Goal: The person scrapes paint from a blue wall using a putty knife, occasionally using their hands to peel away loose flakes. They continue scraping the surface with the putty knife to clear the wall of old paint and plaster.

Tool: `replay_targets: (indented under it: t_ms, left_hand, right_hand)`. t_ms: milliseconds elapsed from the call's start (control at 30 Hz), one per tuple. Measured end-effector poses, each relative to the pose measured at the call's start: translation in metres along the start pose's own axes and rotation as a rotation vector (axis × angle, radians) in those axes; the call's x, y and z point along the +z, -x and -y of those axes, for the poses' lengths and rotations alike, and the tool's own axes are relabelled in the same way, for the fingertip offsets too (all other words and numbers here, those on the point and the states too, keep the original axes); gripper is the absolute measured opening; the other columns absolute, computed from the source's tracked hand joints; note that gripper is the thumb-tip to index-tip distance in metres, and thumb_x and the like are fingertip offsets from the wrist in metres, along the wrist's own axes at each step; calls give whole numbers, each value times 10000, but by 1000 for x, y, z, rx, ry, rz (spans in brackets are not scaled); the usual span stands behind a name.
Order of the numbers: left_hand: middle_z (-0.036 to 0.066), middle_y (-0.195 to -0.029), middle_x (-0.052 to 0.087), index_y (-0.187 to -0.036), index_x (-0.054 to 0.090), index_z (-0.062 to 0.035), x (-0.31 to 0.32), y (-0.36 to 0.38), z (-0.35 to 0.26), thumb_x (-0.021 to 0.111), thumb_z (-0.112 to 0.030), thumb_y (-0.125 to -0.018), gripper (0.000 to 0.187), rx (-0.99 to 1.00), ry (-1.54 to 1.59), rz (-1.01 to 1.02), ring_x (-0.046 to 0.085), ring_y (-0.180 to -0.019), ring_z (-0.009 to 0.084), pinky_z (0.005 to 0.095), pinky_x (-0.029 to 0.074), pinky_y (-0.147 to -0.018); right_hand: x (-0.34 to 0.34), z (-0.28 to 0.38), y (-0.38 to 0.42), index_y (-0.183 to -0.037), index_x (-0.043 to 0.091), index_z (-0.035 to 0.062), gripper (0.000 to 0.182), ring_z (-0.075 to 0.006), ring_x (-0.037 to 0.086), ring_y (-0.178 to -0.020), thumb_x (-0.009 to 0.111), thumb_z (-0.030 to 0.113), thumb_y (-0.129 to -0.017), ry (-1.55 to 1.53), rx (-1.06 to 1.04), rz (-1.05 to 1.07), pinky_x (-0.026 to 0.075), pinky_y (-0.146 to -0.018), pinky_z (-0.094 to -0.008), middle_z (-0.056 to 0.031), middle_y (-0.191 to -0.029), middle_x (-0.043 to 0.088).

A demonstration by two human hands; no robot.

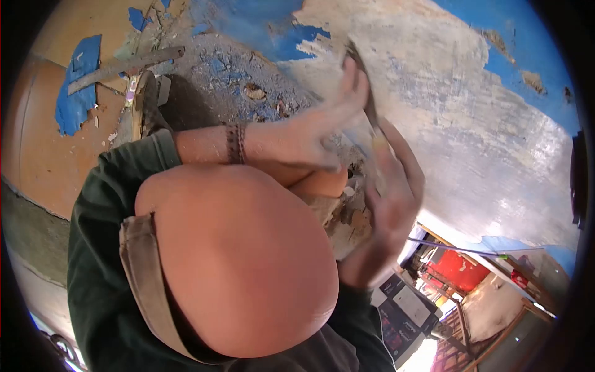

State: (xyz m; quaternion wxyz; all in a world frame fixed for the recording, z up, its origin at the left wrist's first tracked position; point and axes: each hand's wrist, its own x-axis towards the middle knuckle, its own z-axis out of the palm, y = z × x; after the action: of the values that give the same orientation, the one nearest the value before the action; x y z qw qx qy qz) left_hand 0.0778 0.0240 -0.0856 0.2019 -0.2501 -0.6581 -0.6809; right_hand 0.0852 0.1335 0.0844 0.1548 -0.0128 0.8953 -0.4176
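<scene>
Right hand closed around thin flat metal scraper; left hand open, fingers pressing blade against peeling blue-painted plaster wall

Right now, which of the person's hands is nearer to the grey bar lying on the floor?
Left. The left hand, fingers pressing the scraper, lies right of the grey bar; the right hand grips lower, farther right.

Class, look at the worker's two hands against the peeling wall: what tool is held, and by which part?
A scraper: the right hand wraps its handle, and the left hand presses fingers on the blade near the wall.
</scene>
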Motion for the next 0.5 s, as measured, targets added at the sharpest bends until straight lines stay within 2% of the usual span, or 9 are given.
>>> replay_targets:
  t_ms: [33,133,167,233,267,333,367,500]
  left_hand:
    - [288,-1541,-223,-1520,-72,-12,0,6,2,688,-115,-737,1096,-85,17,-57,-77,-1466,365,366,238,-1146]
    - [319,-1526,-224,-1515,-76,1,-17,13,-7,684,-121,-717,1108,-184,81,27,-76,-1463,383,359,250,-1142]
    - [319,-1526,-224,-1515,-76,1,-13,11,-12,684,-121,-717,1108,-187,86,27,-76,-1463,383,359,250,-1142]
    - [324,-1523,-224,-1512,-89,0,-9,1,-16,683,-84,-688,1133,-149,113,131,-82,-1461,390,361,242,-1147]
    - [324,-1523,-224,-1512,-89,0,-9,0,-12,683,-84,-688,1133,-150,113,127,-82,-1461,390,361,242,-1147]
    - [307,-1536,-213,-1516,-77,-4,-3,6,-6,663,-48,-675,1121,-164,56,-30,-82,-1463,383,365,216,-1156]
    - [306,-1537,-209,-1517,-74,-4,-7,10,-7,655,-47,-678,1112,-196,1,-32,-95,-1462,386,382,175,-1168]
    - [317,-1533,-203,-1517,-63,0,-8,6,-11,658,-57,-676,1110,-158,36,46,-111,-1459,394,405,135,-1177]
  right_hand:
    - [8,0,-3,-1234,618,-7,322,-11,371,-541,514,86,-944,40,44,10,274,-469,-195,53,-667,502]
    - [18,-8,-4,-1232,617,-13,326,-15,382,-562,523,104,-943,138,-78,-18,290,-488,-192,41,-674,503]
    - [17,-3,3,-1236,608,-26,342,-21,393,-594,535,125,-938,-14,51,-56,305,-519,-185,33,-688,507]
    - [4,-2,8,-1237,605,-31,345,-24,402,-607,544,125,-935,-72,67,-65,312,-530,-184,31,-696,507]
    - [-2,-2,8,-1237,602,-36,348,-26,411,-620,553,124,-932,-127,101,-81,319,-540,-184,29,-703,507]
    - [11,-15,-3,-1231,607,-34,337,-24,416,-603,554,114,-933,-75,108,-63,317,-526,-183,27,-700,511]
    - [17,-19,-9,-1225,612,-32,326,-23,421,-586,554,103,-934,-29,88,-33,315,-512,-182,24,-697,515]
    - [7,-21,3,-1227,610,-31,328,-23,416,-562,549,94,-930,-84,61,-58,304,-496,-179,23,-709,527]
